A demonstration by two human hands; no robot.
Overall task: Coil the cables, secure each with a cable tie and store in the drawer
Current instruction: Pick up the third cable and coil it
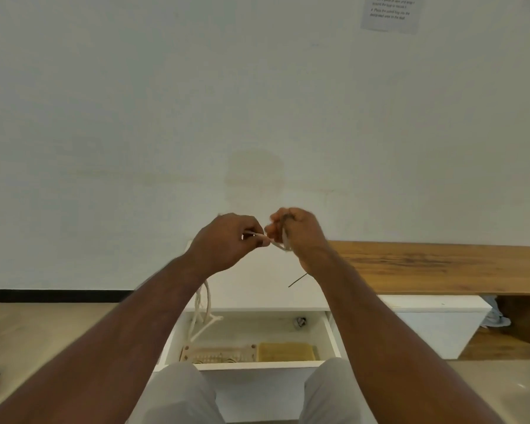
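white wall (196, 102) | both hands pinch white cable (277, 245) between them, above drawer (332, 335)

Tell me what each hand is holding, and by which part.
The left hand pinches a strand of the white cable near its top. The right hand grips the cable's bunched part; a thin dark tie pokes out below it.
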